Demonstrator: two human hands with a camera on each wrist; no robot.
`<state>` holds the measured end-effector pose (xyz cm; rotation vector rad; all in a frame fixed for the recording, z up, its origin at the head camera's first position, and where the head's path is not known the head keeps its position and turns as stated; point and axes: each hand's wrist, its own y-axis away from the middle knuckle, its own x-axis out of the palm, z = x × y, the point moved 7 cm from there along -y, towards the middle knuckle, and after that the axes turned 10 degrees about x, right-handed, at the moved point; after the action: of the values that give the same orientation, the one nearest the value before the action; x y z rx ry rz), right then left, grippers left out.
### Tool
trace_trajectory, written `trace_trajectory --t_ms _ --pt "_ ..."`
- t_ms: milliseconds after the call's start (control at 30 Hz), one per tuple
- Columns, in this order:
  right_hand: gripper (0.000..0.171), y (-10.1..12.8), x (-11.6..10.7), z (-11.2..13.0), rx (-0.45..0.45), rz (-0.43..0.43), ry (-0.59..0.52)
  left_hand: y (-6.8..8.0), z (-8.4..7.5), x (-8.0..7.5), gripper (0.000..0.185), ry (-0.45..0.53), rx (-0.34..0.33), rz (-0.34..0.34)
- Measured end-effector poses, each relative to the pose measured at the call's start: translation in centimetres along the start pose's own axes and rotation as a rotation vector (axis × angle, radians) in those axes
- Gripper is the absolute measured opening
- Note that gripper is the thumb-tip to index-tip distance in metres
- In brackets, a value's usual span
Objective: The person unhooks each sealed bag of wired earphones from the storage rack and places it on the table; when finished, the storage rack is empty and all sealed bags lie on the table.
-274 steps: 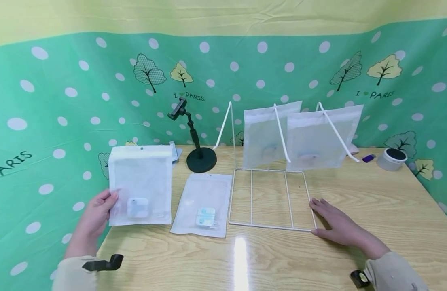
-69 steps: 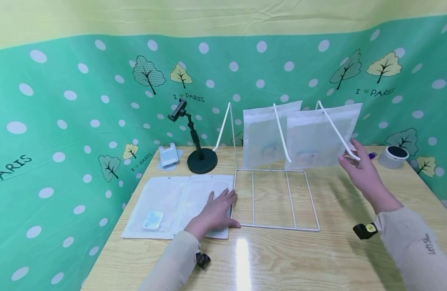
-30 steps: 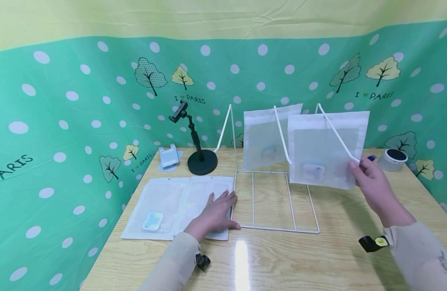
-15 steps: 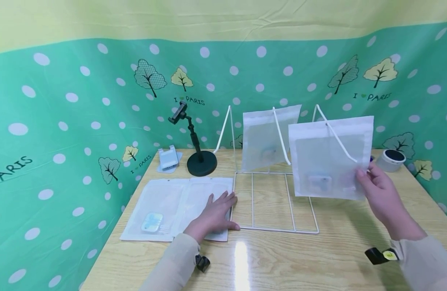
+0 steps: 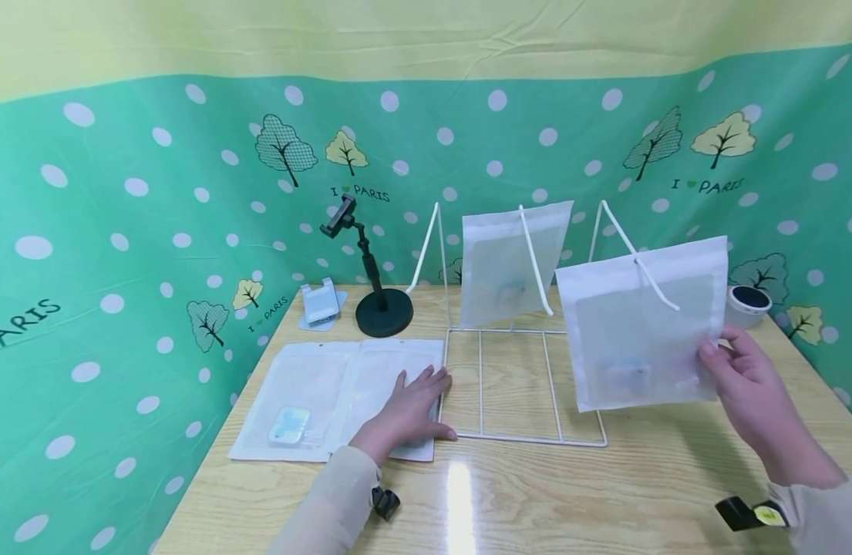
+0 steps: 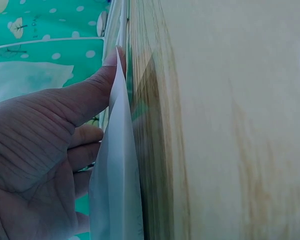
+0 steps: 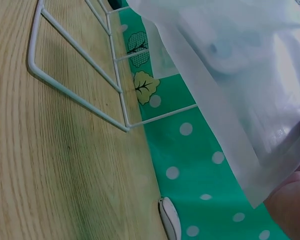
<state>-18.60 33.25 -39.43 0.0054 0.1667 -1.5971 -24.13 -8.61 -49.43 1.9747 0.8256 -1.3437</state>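
My right hand (image 5: pixel 718 356) pinches the right edge of a translucent pouch (image 5: pixel 641 339) with a small white item inside. The pouch is still threaded on the right peg (image 5: pixel 658 287) of a white wire rack (image 5: pixel 460 385) and hangs low near the peg's tip. In the right wrist view the pouch (image 7: pixel 230 75) fills the top, above the rack's base (image 7: pixel 80 85). A second pouch (image 5: pixel 512 262) hangs on the middle peg. My left hand (image 5: pixel 415 393) lies flat on one of two pouches (image 5: pixel 384 378) on the table. In the left wrist view its thumb (image 6: pixel 97 85) presses that pouch's edge (image 6: pixel 117 190).
The other flat pouch (image 5: pixel 297 393) holds a small white and blue item. A black phone stand (image 5: pixel 382 308) and a small white holder (image 5: pixel 321 302) stand at the back left. A tape roll (image 5: pixel 748 304) sits at the back right. Green dotted cloth surrounds the wooden table (image 5: pixel 537 493).
My right hand has drawn the right pouch forward and down along its peg, toward me. The left hand has stayed flat on the table pouch.
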Motion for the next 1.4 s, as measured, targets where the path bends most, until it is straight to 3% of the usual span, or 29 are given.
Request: trace_trajectory --t_ms 600,767,867,967,1000,1167,1233,1333,1400 --pt "0.033 4.6 -1.3 1.5 -0.17 0.06 -0.189 0.1 -0.1 -0.1 0.097 0.015 0.017 -0.012" --pt "0.034 5.3 -2.0 2.3 -0.285 0.115 -0.393 0.1 0.1 -0.1 0.097 0.01 0.022 -0.012" --pt "0.035 5.4 -3.1 2.4 -0.331 0.1 -0.509 0.1 0.1 -0.1 0.097 0.001 0.027 -0.018" --pt "0.036 5.2 -4.5 2.3 -0.333 0.067 -0.535 0.1 0.1 0.0 0.098 -0.007 0.033 -0.021" --pt "0.036 5.1 -5.0 2.2 -0.323 0.033 -0.499 0.1 0.1 0.0 0.098 -0.008 0.034 -0.021" --pt "0.041 4.2 -7.3 1.6 -0.389 0.046 -0.569 0.0 0.2 0.0 0.098 -0.008 0.034 -0.025" --pt "0.044 3.7 -8.1 1.1 -0.424 0.098 -0.699 0.0 0.2 0.0 0.097 -0.006 0.033 -0.025" --pt "0.043 3.4 -8.8 -0.3 -0.368 0.1 -0.811 0.0 0.1 0.0 0.097 -0.005 0.032 -0.026" --pt "0.04 3.4 -9.2 -1.6 -0.277 0.06 -0.824 0.1 0.1 0.0 0.097 -0.005 0.031 -0.026"
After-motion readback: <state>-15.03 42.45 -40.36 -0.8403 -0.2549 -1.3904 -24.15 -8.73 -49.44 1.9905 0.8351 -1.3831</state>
